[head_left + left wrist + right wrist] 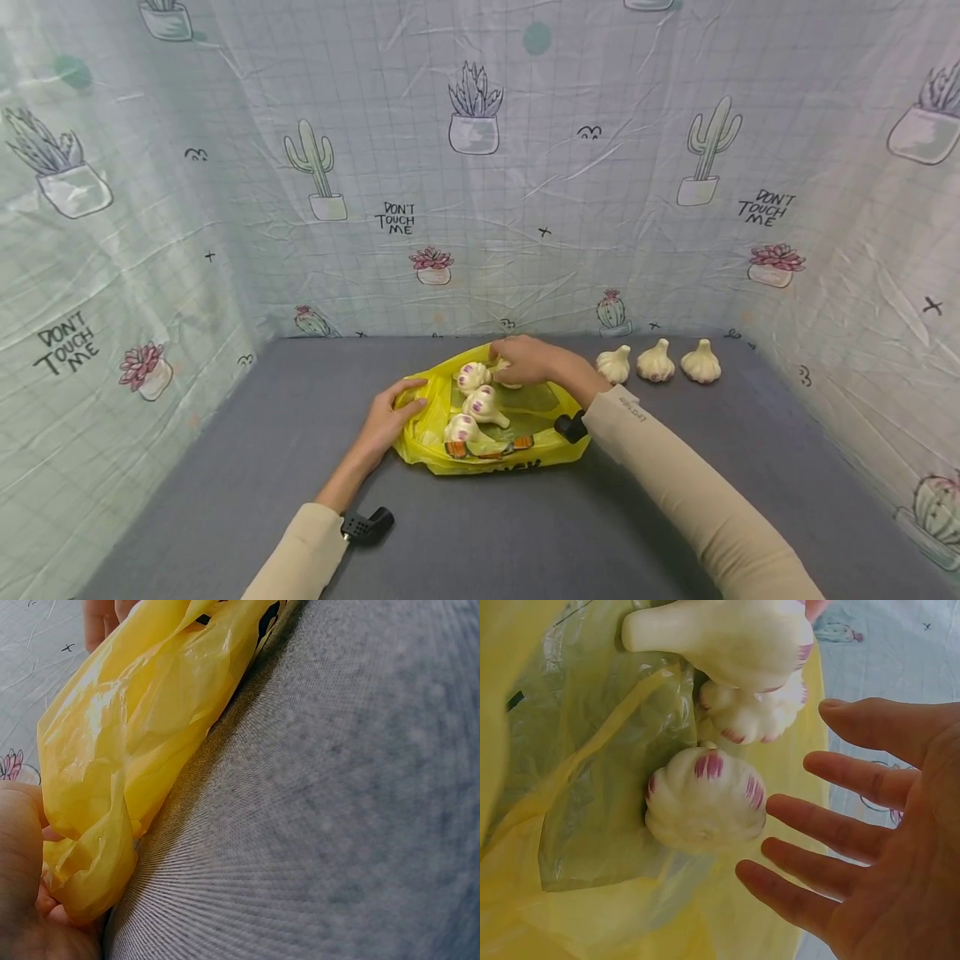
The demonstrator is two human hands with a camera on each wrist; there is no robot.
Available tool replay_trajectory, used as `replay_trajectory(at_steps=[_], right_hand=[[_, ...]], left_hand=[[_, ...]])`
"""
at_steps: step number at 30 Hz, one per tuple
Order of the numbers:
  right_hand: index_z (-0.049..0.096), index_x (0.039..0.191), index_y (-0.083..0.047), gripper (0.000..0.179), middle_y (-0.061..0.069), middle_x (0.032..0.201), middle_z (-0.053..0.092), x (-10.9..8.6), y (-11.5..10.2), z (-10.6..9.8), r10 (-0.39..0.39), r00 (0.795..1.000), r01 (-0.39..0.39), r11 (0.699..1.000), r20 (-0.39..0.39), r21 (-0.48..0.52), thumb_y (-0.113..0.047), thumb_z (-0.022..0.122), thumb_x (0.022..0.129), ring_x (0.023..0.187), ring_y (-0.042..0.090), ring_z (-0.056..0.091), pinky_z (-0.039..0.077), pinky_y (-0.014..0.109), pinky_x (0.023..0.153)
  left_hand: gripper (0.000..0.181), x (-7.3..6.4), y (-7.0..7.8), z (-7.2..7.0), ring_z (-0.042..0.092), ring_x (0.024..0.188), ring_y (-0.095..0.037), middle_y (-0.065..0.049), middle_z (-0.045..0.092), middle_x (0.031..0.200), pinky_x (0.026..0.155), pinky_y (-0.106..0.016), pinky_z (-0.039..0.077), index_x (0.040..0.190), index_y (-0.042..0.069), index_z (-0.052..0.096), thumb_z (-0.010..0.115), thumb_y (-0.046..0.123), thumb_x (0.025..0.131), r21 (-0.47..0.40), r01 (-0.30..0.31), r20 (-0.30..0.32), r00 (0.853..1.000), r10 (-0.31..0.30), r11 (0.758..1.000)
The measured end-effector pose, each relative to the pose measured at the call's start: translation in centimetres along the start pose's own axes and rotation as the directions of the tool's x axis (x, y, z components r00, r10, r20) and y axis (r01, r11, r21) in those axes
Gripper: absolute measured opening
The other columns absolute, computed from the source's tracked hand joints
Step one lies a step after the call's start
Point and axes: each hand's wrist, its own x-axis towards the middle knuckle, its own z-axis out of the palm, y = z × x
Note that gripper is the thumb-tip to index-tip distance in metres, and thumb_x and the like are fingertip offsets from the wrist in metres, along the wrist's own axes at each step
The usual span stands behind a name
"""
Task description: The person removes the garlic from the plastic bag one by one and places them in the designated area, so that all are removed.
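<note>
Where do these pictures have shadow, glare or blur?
Head view: soft shadow on the gray tabletop below the right sleeve; left wrist view: white glare on the yellow bag, tabletop blurred toward the right; right wrist view: dim around the garlic bulbs, brighter curtain behind the right hand.

Place: appears to be a small screened-off booth set up for recording. Evidence: a shiny, creased curtain [517,192] closes in the back, left and right sides of the counter [465,533]. Curtain print: potted plants [318,171] and the lettering [395,218] "DON'T TOUCH ME", over a faint grid. Counter: plain grey, fine woven texture in left wrist view. Small black camera [367,527] worn at each wrist. Home or lab beyond the curtain: cannot tell.
</note>
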Motion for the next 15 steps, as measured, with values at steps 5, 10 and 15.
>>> replay_trajectory(at_steps=[5, 10, 15], right_hand=[[0.056, 0.142, -0.006, 0.04, 0.017, 0.142, 0.06, -0.39, -0.2, -0.03, 0.019, 1.0, -0.019, 1.0, -0.001, -0.004, -0.024, 0.056, 0.107, 0.132, 0.034, 0.056, 0.049, 0.051, 0.108], [0.058, 0.141, -0.004, 0.037, 0.018, 0.139, 0.062, -0.57, -0.25, 0.03, 0.002, 1.0, -0.002, 0.999, -0.005, -0.033, -0.009, 0.057, 0.103, 0.128, 0.034, 0.059, 0.053, 0.048, 0.102], [0.061, 0.138, -0.005, 0.037, 0.017, 0.137, 0.064, -0.49, -0.2, 0.11, -0.001, 1.0, 0.0, 0.998, -0.022, -0.063, -0.006, 0.059, 0.102, 0.123, 0.031, 0.061, 0.054, 0.046, 0.099]], left_hand=[[0.041, 0.08, -0.06, 0.06, 0.037, 0.153, -0.036, -0.014, 0.051, 0.157, 0.125, -0.058, 0.029, 0.142, 0.013, 0.063, 0.066, 0.023, 0.102, -0.003, 0.001, 0.002, 1.0, -0.001, 1.0], [0.042, 0.17, -0.14, 0.03, 0.037, 0.153, -0.036, -0.015, 0.051, 0.157, 0.125, -0.058, 0.03, 0.142, 0.013, 0.063, 0.066, 0.023, 0.102, -0.006, -0.005, -0.002, 1.0, 0.005, 1.0], [0.042, 0.2, -0.08, -0.15, 0.036, 0.153, -0.036, -0.015, 0.05, 0.157, 0.125, -0.058, 0.029, 0.143, 0.013, 0.062, 0.066, 0.024, 0.102, -0.01, -0.01, 0.001, 1.0, 0.01, 1.0]])
